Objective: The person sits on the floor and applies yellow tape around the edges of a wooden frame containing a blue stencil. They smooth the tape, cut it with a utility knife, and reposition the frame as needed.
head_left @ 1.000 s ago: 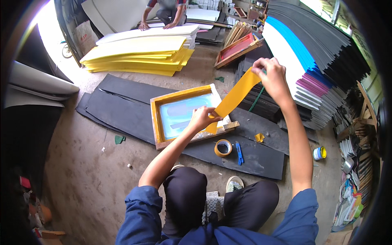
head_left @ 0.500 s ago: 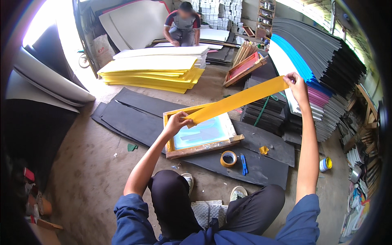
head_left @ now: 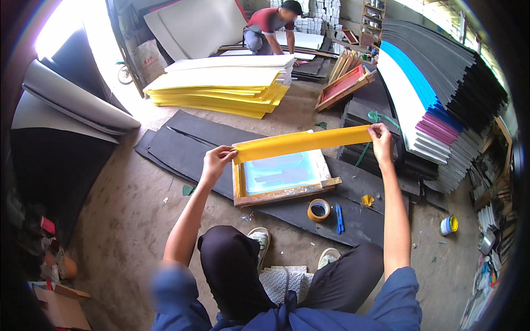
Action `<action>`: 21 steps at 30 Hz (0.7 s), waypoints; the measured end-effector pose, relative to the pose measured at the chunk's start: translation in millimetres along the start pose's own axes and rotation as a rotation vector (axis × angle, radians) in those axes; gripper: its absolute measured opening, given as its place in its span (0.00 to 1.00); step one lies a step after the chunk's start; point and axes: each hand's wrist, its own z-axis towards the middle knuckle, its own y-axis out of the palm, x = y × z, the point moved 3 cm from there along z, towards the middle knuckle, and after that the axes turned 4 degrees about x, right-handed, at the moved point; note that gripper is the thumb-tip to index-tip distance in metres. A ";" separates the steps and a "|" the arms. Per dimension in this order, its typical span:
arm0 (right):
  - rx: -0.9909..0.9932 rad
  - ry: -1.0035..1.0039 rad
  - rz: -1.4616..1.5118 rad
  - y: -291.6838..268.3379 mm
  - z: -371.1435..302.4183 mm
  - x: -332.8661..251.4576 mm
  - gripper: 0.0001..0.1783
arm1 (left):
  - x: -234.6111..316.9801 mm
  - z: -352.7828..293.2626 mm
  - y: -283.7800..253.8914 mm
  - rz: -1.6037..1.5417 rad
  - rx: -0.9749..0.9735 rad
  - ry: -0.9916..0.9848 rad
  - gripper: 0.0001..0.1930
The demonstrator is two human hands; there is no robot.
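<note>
The left hand (head_left: 217, 163) and right hand (head_left: 382, 142) are well apart, each pinched on one end of a long, flat, yellow adhesive-tape strip (head_left: 303, 142). The strip spans the far side of a rectangular wooden frame (head_left: 276, 197) with a pale-blue mesh panel (head_left: 281, 168); its right end extends past the frame. Whether it touches the wood cannot be told.

Recommended handling: apply even tension, hold the strip parallel to the far rail, and seat one end before smoothing toward the other; slack would likely crease it.

Count:
- Strip: one.
- Frame under the strip: one.
- Yellow-brown tape roll (head_left: 319, 219), near side of the frame: one.
- Slim blue plastic cutter (head_left: 339, 219), just beside the roll: one.
- Small crumpled yellow scrap (head_left: 367, 200): one.
- Black flat foam-like sheets (head_left: 210, 143) beneath: at least two; overlap prevents an exact count.
- Blue-and-yellow cylindrical can (head_left: 446, 225), on the floor at right: one.
</note>
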 end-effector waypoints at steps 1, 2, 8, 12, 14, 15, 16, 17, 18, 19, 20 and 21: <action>0.015 -0.012 -0.057 5.8 -4.1 -0.2 0.08 | -1.4 -0.8 -1.9 0.035 0.035 0.003 0.12; 0.029 -0.024 -0.114 10.6 -7.6 -0.4 0.08 | -2.9 -2.1 -3.0 0.071 0.071 0.006 0.12; -0.012 0.078 -0.010 15.4 -15.7 17.2 0.09 | -14.2 -7.8 -0.5 0.103 0.075 0.030 0.12; -0.079 0.151 0.237 24.7 -16.3 30.4 0.05 | -37.7 -2.2 -2.8 -0.007 0.016 0.020 0.12; -0.103 0.191 0.256 27.6 -13.6 30.6 0.05 | -43.3 -1.9 1.4 -0.151 0.061 -0.047 0.11; -0.108 0.255 0.229 30.1 -16.5 24.5 0.06 | -50.1 0.6 2.3 -0.183 0.094 -0.096 0.11; -0.115 0.250 0.245 35.9 -16.8 30.7 0.07 | -56.8 3.0 3.5 -0.215 0.128 -0.144 0.11; -0.126 0.253 0.253 42.1 -16.5 34.5 0.08 | -61.9 4.9 6.0 -0.236 0.152 -0.131 0.11; -0.139 0.262 0.267 50.3 -18.6 37.2 0.08 | -73.1 8.2 1.9 -0.137 0.180 -0.139 0.11; -0.148 0.307 0.260 57.4 -17.7 40.7 0.08 | -83.6 12.6 -2.3 -0.036 0.205 -0.146 0.11; -0.198 0.343 0.263 64.9 -19.1 43.9 0.09 | -94.0 14.8 -7.5 0.067 0.229 -0.151 0.11; -0.207 0.370 0.247 67.8 -20.9 47.0 0.09 | -81.8 8.6 0.4 -0.096 0.161 -0.200 0.14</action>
